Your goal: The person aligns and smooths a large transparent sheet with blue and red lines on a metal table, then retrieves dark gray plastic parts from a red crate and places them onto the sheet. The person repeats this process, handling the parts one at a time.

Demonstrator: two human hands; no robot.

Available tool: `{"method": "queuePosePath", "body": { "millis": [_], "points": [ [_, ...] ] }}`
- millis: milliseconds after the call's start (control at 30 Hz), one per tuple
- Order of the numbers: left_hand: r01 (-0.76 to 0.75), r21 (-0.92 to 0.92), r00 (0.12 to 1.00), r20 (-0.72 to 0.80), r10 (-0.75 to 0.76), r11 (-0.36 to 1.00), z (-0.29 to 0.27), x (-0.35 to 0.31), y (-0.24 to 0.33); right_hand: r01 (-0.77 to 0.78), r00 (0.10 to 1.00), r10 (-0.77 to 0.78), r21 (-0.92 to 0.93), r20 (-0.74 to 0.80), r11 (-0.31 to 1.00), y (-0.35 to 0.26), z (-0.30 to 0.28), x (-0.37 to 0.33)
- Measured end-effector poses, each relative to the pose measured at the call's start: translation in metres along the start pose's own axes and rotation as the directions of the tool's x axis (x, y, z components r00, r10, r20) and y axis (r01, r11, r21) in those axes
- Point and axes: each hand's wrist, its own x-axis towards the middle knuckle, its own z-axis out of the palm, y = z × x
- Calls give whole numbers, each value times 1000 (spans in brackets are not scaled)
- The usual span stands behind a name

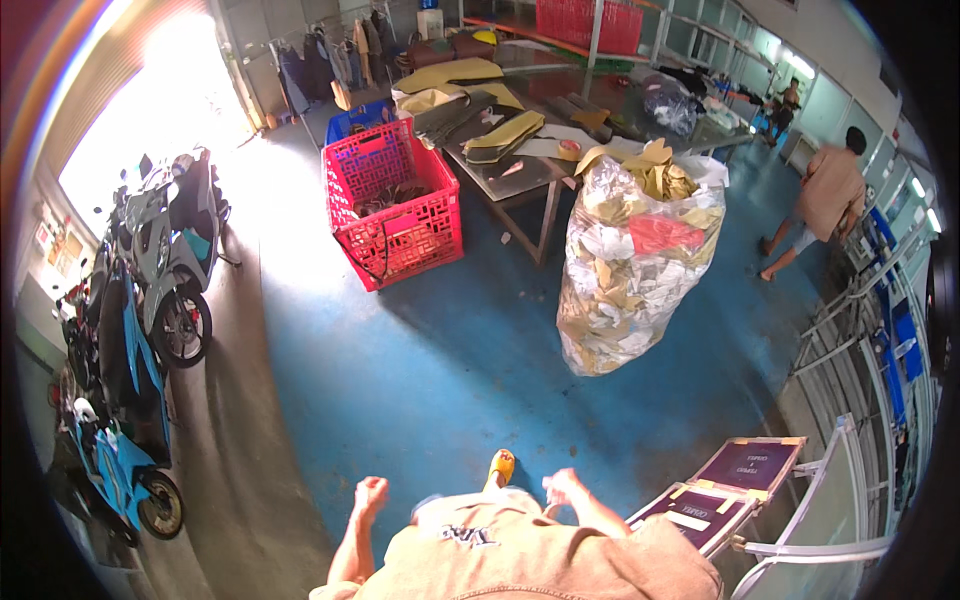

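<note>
My left hand [371,493] hangs at my left side with its fingers curled in; nothing shows in it. My right hand [565,488] is at my right side, its fingers loosely curled, and I see nothing held there either. Neither hand touches anything. Closest to my right hand are dark framed panels [745,465] with light lettering, lying by a metal frame. Ahead on the blue floor stands a tall clear plastic sack [640,270] stuffed with paper and cloth scraps. A red plastic crate [400,235] with some dark contents is to its left.
A metal-topped table [520,180] carries tan and dark material pieces and a tape roll [569,150]. Motorbikes [130,350] line the left side. Metal racks [860,360] run along the right. A person [832,185] walks at the right; another [785,105] is farther back.
</note>
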Motion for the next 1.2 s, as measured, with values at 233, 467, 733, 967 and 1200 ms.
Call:
{"method": "queuePosePath", "body": {
  "millis": [233,467,733,967,1200],
  "points": [
    [246,267,902,290,-321,932,16,54,25,505,861,-467,223,-202,834,-317,-45,23],
    [260,376,905,225,-360,889,45,260,133,571,815,-505,238,-284,786,-525,-64,72],
    [-174,-52,964,196,181,983,138,466,481,657,753,-566,364,-335,660,-758,-113,140],
    [-120,-275,926,316,207,954,221,491,618,678,9,-994,-730,-107,84,-944,-121,215],
    [58,-350,948,313,58,935,296,515,691,528,296,-926,-848,236,-47,-997,-110,262]
  ]
}}
